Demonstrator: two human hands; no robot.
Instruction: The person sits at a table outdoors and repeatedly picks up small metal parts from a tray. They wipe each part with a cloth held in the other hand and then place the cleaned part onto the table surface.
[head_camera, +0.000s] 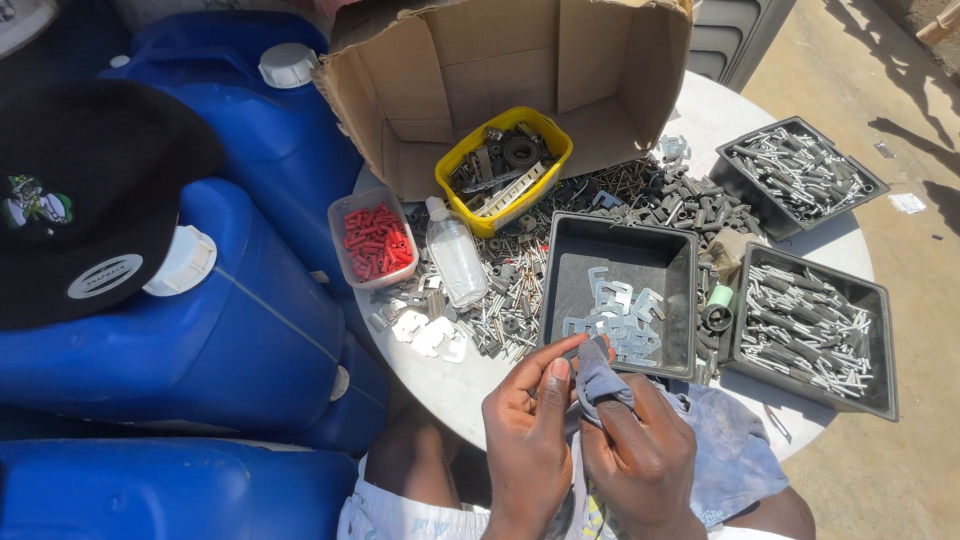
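Observation:
My left hand (528, 420) and my right hand (640, 450) meet at the near edge of a round white table (450, 385). Both pinch a grey-blue cloth (598, 380), whose loose end hangs over my lap (730, 450). Whether a small part sits inside the cloth is hidden. Just beyond my fingers stands a dark square tray (570, 260) holding several flat metal brackets (620, 310).
Two dark trays of metal pins (810, 325) (800, 170) stand at the right. A yellow tub of parts (503, 165), a clear tub of red plugs (375, 240), a small plastic bottle (455, 255), an open cardboard box (500, 70) and loose hardware crowd the table. Blue jerrycans (230, 320) and a black cap (85, 190) stand left.

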